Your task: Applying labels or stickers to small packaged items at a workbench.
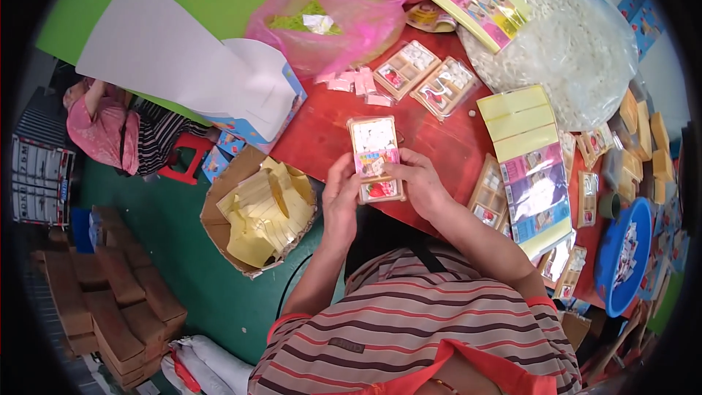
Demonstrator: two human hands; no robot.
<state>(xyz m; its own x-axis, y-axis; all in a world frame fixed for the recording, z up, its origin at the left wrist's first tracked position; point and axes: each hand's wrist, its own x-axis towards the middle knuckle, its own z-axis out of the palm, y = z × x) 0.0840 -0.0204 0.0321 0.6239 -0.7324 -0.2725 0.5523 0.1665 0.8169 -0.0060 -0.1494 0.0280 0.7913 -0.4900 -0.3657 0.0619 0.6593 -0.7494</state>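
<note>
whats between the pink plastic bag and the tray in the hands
In the head view, small pink packets lie on the red table between the bag and the held tray.

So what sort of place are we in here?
Likely a small hand-packing workshop: compartment trays on a red table, a big clear bag of white pieces, and stacked brown cartons.

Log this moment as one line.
left hand: holding compartment tray | right hand: thumb at its colourful label | around: red table, pink plastic bag
</note>
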